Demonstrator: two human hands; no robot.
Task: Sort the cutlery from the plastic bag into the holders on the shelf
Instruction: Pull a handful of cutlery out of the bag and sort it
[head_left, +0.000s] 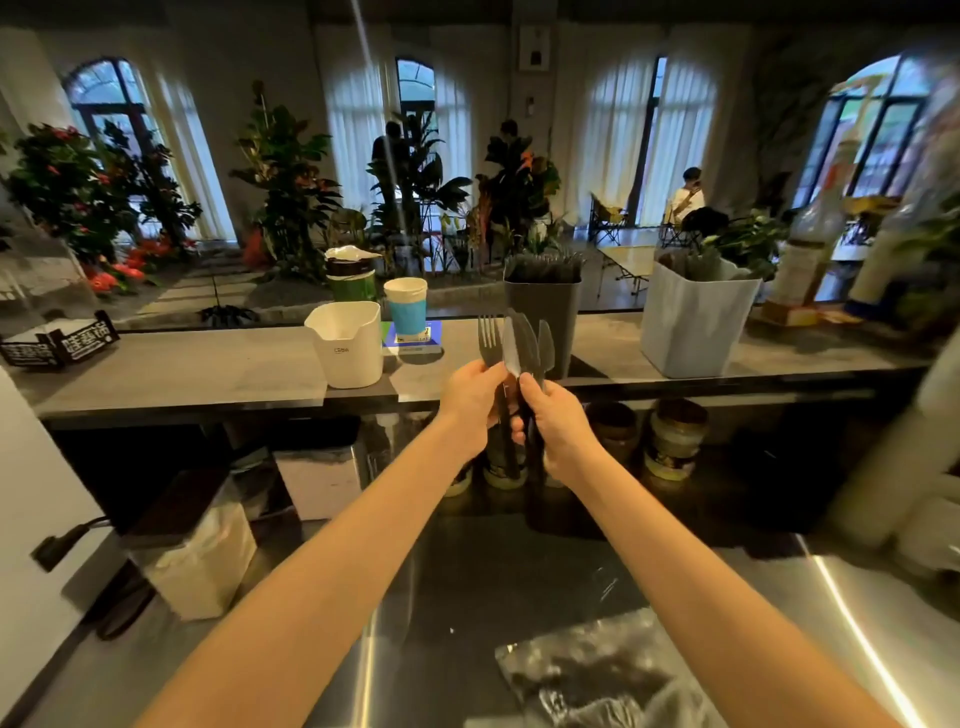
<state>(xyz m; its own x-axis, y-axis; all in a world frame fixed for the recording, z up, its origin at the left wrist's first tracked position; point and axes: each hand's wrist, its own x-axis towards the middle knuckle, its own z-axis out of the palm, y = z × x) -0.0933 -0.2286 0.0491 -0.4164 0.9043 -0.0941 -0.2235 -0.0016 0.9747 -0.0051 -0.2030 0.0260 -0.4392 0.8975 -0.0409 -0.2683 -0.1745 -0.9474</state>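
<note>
Sorting step: the left hand (470, 400) gripped the fork (488, 338), the right hand (558, 421) gripped the knives (527, 340). Next, probably, knives into the dark holder (566, 301) just behind.

Both bare arms outstretched, left hand (469, 401) and right hand (560, 423) side by side, fingers (531, 388) curled round cutlery (522, 340).

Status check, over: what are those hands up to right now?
Left hand and right hand grip cutlery bunch upright. Dark holder right behind it. Nothing seen in the way.
</note>
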